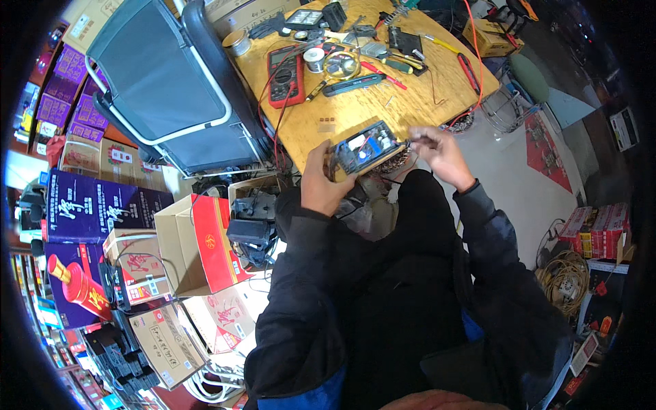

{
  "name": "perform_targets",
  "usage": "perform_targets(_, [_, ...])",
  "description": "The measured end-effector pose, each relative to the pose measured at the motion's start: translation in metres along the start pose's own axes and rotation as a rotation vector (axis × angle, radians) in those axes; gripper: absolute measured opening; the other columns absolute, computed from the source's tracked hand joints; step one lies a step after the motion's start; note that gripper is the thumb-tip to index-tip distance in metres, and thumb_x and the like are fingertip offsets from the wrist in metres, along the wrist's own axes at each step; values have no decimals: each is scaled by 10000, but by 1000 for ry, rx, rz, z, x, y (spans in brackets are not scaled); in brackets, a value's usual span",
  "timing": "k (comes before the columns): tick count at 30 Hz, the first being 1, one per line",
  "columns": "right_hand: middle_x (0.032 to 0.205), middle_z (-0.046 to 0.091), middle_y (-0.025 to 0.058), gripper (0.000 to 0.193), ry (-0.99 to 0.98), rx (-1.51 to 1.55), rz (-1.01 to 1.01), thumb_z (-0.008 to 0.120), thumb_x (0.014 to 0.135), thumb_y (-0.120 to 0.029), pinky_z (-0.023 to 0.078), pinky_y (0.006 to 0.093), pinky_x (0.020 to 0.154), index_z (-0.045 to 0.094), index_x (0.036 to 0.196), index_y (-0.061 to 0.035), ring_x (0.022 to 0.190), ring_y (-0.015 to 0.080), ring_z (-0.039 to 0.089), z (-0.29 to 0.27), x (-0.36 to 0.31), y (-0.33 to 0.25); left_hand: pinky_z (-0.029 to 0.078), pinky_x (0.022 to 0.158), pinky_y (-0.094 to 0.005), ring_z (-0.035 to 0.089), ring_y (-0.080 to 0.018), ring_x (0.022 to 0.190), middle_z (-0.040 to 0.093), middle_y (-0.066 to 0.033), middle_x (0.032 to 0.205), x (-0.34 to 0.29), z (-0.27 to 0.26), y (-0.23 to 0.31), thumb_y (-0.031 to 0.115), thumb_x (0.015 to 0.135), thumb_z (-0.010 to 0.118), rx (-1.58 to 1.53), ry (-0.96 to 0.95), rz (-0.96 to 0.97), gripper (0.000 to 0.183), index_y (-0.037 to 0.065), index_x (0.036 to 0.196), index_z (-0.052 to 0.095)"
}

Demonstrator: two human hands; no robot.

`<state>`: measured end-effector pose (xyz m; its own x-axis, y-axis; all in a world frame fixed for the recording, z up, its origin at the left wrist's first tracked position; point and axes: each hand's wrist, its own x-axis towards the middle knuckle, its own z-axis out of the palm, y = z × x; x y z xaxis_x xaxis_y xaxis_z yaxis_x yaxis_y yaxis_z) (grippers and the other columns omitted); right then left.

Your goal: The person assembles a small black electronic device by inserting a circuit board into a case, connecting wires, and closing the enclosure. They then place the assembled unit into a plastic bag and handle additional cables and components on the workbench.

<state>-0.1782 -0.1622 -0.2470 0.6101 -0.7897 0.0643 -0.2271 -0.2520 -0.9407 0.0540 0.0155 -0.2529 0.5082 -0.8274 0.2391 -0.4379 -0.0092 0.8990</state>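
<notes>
My left hand (322,182) is closed round the left end of an opened electronic device (367,147), a dark rectangular case held above the near edge of the table. Inside it show a blue part, white parts and a short red wire. My right hand (441,156) is at the device's right end, thumb and fingers pinched together; whatever is between them is too small to make out. Just beyond the device, small brown pieces (327,124) lie on the wooden table (362,113).
On the table stand a red multimeter (285,76), a solder spool (314,59), a magnifying glass (342,65), a blue-grey pen-like tool (353,85) and red-handled pliers (469,74). A folding chair (164,82) is at the left, above an open carton (181,239). Coiled cable (564,281) lies right.
</notes>
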Motion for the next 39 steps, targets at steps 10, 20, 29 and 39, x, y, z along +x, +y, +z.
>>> perform_targets(10, [1155, 708, 204, 304, -352, 447, 259, 597, 973, -100, 599, 344, 952, 647, 1212, 82, 1042, 267, 732, 5, 160, 11, 512, 960, -360, 599, -313, 1131, 553, -176, 1218, 0, -11, 0, 64, 663, 856, 103, -98, -16, 721, -15, 1318, 568])
perform_targets(20, [1090, 720, 122, 217, -146, 483, 53, 549, 989, 0, 573, 279, 892, 663, 1159, 71, 954, 186, 718, 3, 181, 10, 511, 965, -371, 605, -328, 1117, 566, -186, 1209, 13, -9, 1, 103, 662, 866, 110, -88, -1, 715, -20, 1306, 580])
perform_targets(29, [1014, 748, 206, 409, -489, -414, -416, 781, 834, -296, 564, 404, 836, 739, 1080, 29, 931, 331, 725, 76, 160, -52, 519, 951, -392, 630, -369, 1091, 577, -187, 1184, 14, -4, 3, 134, 651, 840, 121, -97, 9, 679, -11, 1265, 588])
perform_targets(39, [860, 702, 177, 344, -604, -817, -404, 862, 697, -276, 532, 476, 718, 690, 856, -24, 871, 370, 689, 136, 172, -53, 528, 925, -397, 639, -364, 1059, 586, -183, 1154, 13, 1, 2, 116, 634, 844, 154, -47, 15, 683, 5, 1259, 591])
